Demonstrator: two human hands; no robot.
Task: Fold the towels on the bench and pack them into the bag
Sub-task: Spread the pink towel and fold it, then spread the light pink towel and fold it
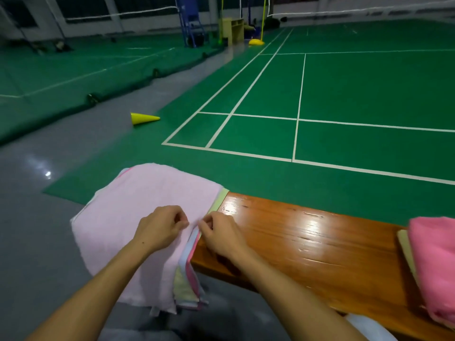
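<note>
A stack of unfolded towels drapes over the left end of the wooden bench [307, 242], with a pale pink towel [147, 205] on top and green, blue and pink edges showing beneath. My left hand [160, 227] pinches the pale pink towel's right edge. Close beside it, my right hand [219, 232] pinches the same edge. A folded bright pink towel [435, 262] lies on a cream one at the bench's right end. No bag is clearly in view.
Green badminton court floor stretches beyond the bench. A yellow cone [142, 118] lies on its side on the grey floor to the left. A white object [369, 326] peeks out under the bench's near edge.
</note>
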